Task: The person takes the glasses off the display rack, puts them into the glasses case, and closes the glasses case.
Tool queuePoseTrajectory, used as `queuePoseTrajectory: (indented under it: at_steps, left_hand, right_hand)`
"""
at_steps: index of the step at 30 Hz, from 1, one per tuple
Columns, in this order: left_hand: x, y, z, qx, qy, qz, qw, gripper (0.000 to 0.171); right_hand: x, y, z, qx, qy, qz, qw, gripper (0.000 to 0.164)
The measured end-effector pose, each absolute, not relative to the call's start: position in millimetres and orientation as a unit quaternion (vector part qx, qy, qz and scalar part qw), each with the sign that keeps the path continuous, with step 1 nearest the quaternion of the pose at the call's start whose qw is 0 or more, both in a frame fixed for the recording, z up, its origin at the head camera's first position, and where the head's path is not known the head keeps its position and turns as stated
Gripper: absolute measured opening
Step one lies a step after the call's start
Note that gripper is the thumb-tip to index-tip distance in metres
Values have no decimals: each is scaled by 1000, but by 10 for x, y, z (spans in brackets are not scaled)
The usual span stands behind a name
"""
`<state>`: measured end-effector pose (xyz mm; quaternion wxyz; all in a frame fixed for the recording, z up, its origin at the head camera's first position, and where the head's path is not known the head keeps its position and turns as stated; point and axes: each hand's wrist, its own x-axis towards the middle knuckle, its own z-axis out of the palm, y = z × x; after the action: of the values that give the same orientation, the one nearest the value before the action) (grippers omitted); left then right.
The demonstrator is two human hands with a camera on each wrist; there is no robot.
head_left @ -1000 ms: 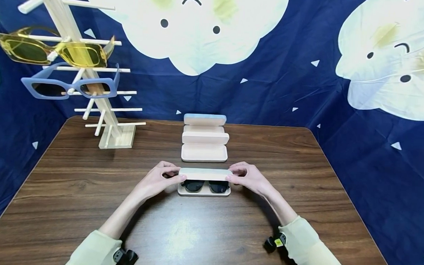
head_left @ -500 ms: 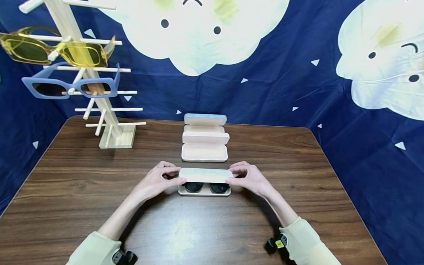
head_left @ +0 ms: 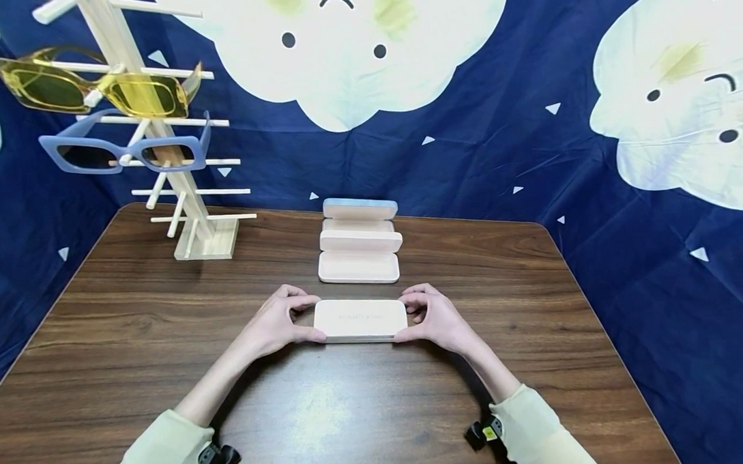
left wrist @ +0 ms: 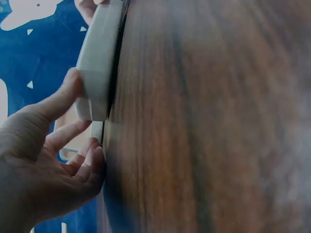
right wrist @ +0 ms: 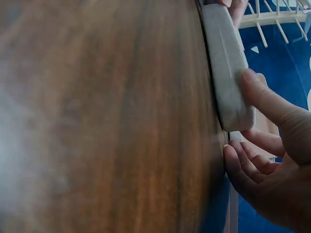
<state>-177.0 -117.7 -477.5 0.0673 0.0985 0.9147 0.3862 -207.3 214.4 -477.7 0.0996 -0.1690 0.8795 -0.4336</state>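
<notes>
A white glasses case (head_left: 360,319) lies closed on the table with faint lettering on its lid; the sunglasses inside are hidden. My left hand (head_left: 282,322) grips its left end, thumb at the front corner and index finger at the back one. At the other end my right hand (head_left: 433,321) holds it the same way. In the left wrist view the thumb presses the long front side of the case (left wrist: 99,63), and the remaining fingers curl near the tabletop. From the right wrist, the case (right wrist: 227,68) shows a seam along its side, with the thumb against it.
Behind the case stand two open glasses cases, a nearer one (head_left: 358,267) and a farther one (head_left: 359,210). A wooden display stand (head_left: 205,238) at the back left carries yellow sunglasses (head_left: 144,96) and blue sunglasses (head_left: 171,155). Blue cloth (head_left: 472,167) hangs behind the brown table (head_left: 353,416).
The lid of the near case has swung down from partly raised to closed, covering the dark sunglasses. Both thumbs have moved down toward the front edge with it.
</notes>
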Motion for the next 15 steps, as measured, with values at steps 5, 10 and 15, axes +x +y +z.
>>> queuePoseTrajectory:
  at_steps: [5,10,15]
  left_hand:
    - [-1756,-1125,-4742,90,924,366,64,71]
    - [-1741,-1113,-4711,87,922,371,73,73]
    - [-1743,-1117,-4708,84,919,378,74,72]
  right_hand:
    - [-2053,2127,-4795,-181,891,-408,83,59]
    - [-2043,2135,-4800,-179,891,-408,83,62]
    - [-2028,2129,-4789,-175,893,-407,82,64]
